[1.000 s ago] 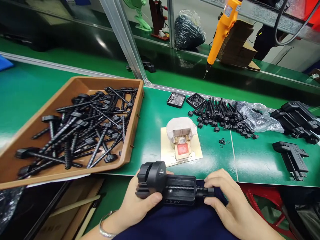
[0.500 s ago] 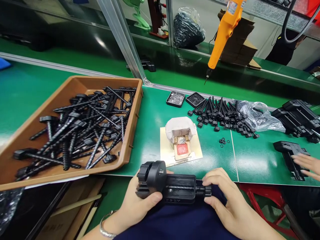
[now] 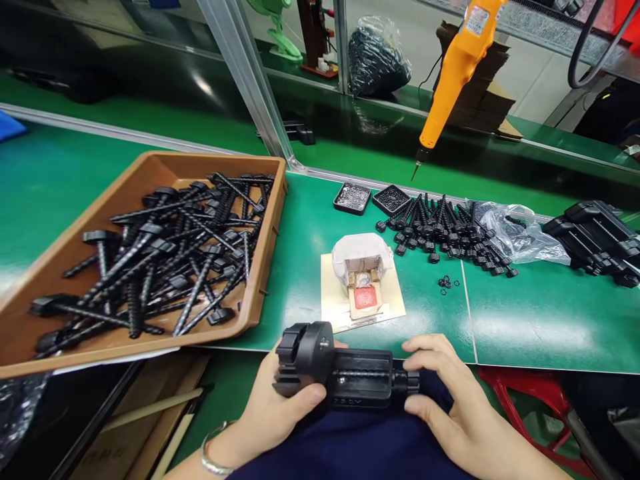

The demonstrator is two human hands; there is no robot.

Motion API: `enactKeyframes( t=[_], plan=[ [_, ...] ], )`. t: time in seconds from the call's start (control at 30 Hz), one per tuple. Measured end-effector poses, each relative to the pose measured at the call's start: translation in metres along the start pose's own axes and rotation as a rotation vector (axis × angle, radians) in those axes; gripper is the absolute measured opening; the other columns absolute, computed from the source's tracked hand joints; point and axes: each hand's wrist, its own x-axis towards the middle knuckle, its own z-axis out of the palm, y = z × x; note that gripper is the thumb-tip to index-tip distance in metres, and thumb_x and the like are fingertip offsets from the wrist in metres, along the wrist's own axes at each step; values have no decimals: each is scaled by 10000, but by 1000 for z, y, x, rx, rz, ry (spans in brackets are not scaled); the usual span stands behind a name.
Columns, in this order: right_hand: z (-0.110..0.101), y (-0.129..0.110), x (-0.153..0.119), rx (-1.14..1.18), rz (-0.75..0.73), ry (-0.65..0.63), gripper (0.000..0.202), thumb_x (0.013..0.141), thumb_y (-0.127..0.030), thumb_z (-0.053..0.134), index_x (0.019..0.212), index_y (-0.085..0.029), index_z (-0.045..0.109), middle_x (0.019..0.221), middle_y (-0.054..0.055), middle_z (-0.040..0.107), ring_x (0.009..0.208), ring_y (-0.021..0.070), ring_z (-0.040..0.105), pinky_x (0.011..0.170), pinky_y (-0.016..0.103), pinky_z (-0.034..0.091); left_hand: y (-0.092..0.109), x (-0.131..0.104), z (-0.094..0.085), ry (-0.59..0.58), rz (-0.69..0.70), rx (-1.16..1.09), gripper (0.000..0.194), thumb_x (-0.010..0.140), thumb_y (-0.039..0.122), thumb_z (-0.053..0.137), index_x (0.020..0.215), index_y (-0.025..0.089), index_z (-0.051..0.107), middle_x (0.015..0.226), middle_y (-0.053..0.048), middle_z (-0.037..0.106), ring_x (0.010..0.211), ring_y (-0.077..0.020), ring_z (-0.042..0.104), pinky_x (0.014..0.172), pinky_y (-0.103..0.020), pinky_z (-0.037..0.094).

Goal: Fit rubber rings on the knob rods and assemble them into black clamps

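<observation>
Knob sits closer in

Over the last second the knob has drawn nearer my black holder, so I judge its screw is deeper. My left hand grips the holder by the bench's near edge; my right hand's thumb and fingers stand slightly parted around the knob, contact unclear. A separate part has left the bench's right side.

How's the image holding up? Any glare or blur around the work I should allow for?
Head view: glare whitens patches of the green bench, at the far left and toward the right; head view: the left hand and right hand look fairly sharp; head view: the black device is dark, so its fine detail is hard to read.
</observation>
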Motion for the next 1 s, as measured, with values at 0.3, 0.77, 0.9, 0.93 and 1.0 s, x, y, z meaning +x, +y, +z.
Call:
enactKeyframes(
  t=[0.3, 0.77, 0.9, 0.93, 1.0],
  plan=[
    [2, 2, 1, 24, 23, -11, 216, 937, -372, 607, 1082, -216, 567, 1037, 73, 616, 978, 221, 578, 853, 359, 521, 1, 0, -1, -10, -5, 7, 477, 703, 613, 718, 847, 160, 753, 828, -119, 773, 772, -314, 723, 759, -407, 603],
    [7, 5, 3, 62, 21, 5, 189, 944, -316, 599, 1114, -246, 555, 1108, 67, 599, 1038, 221, 565, 887, 368, 496, 0, 0, 0, 28, 38, 65, 531, 733, 645, 685, 914, 151, 754, 871, -126, 788, 789, -311, 743, 753, -392, 612],
    [7, 6, 4, 72, 25, -25, 86, 981, -268, 531, 1053, -248, 573, 1015, 37, 617, 971, 200, 571, 862, 354, 491, -1, 0, -1, 29, 50, 91, 533, 720, 631, 707, 944, 148, 739, 883, -132, 790, 806, -313, 748, 757, -382, 610],
    [7, 7, 4, 73, 16, -1, 120, 969, -263, 552, 1087, -248, 557, 1079, 47, 608, 1021, 208, 561, 892, 364, 483, -1, 0, -1, 27, 65, 92, 530, 728, 625, 706, 958, 148, 733, 887, -131, 791, 803, -307, 750, 748, -370, 610],
    [8, 7, 4, 58, 23, 17, 163, 949, -289, 590, 1099, -240, 546, 1094, 57, 603, 1030, 218, 557, 893, 373, 482, 0, 0, -1, 30, 96, 94, 516, 754, 622, 689, 958, 149, 726, 892, -128, 791, 805, -294, 754, 745, -349, 609]
  ],
)
